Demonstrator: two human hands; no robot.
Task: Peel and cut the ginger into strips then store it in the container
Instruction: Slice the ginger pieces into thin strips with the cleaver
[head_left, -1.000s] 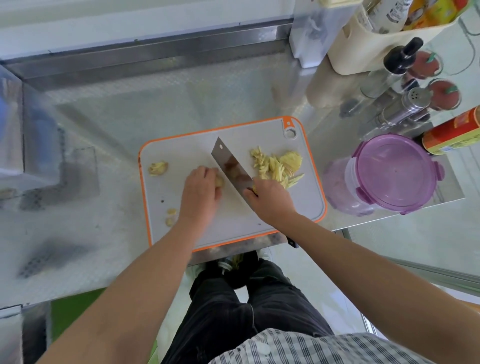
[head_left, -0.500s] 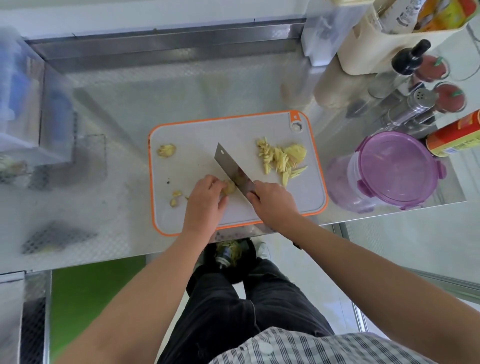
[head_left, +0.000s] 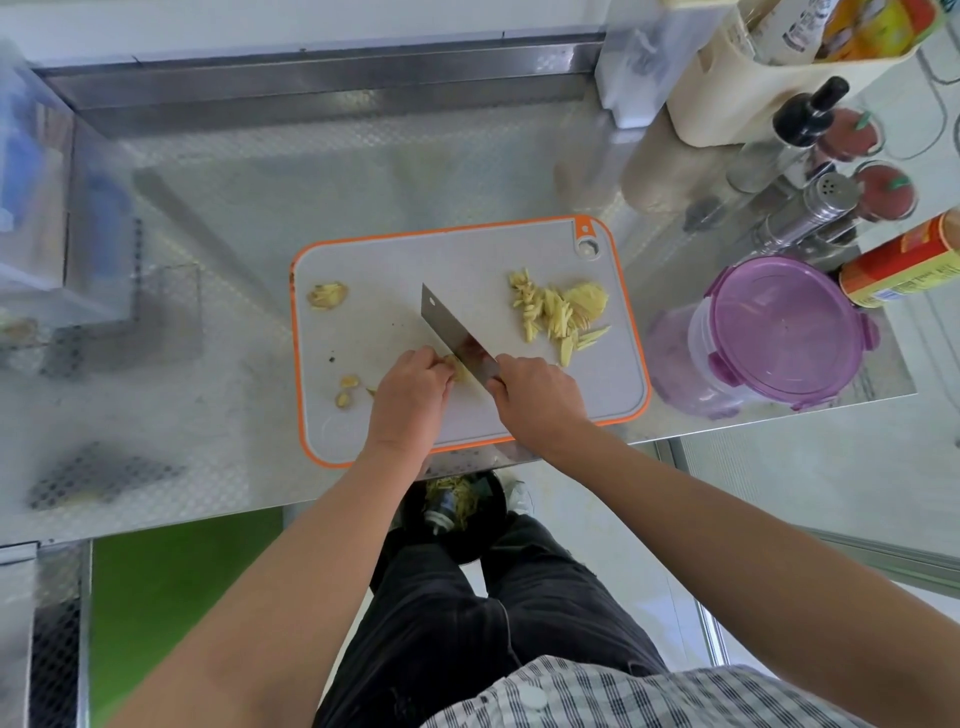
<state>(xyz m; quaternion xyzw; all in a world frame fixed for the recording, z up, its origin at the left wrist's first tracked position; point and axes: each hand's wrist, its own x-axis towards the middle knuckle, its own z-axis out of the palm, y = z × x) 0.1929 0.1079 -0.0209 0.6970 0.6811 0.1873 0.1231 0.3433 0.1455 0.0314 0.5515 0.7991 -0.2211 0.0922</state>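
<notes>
From the head camera, a grey cutting board (head_left: 467, 260) with an orange rim lies on a steel counter (head_left: 249, 208). The left hand (head_left: 410, 400) is near the board's front edge, fingers curled down on a small piece of ginger (head_left: 460, 370), holding it against the board. The right hand (head_left: 535, 400) is wrapped tight round the handle of a knife (head_left: 457, 338). Its broad blade runs away from the person at a slant, with its near end just beside the held ginger.

A heap of strips (head_left: 550, 317) lies on the right part of the board, well apart from the hands. A rough lump (head_left: 326, 296) sits near the left rim, and a few scraps (head_left: 347, 389) lie just left of the left hand.

The container (head_left: 779, 332), clear with a purple lid on it, stands on the counter just right of the board. Behind it stand a metal shaker (head_left: 826, 200) and a red tin (head_left: 904, 265). Below the counter edge, between the person's legs, a dark bin (head_left: 452, 504) holds peelings.
</notes>
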